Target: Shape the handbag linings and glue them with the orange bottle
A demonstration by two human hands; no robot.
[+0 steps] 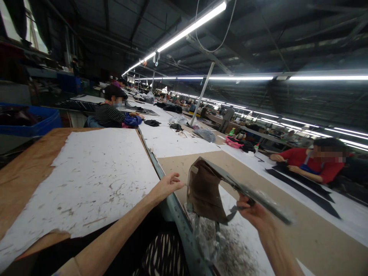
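Observation:
In front of me a bent, floppy piece (205,188) with a dark brown inner face and a grey outer side is lifted off the table, its right end blurred. My right hand (253,211) grips its lower right side, with a small dark grey strip beside the fingers. My left hand (169,184) hovers just left of the brown piece, apart from it, with the fingers stretched out and nothing in them. Below the piece lie crumpled clear plastic (204,234) and a scatter of dark scraps (234,245) on white paper.
Stained white paper (100,172) covers the wooden table on the left. Brown board (244,168) lies ahead. A person in red (304,163) works on black strips at right; a person in stripes (109,113) sits ahead left. A blue bin (43,124) stands far left.

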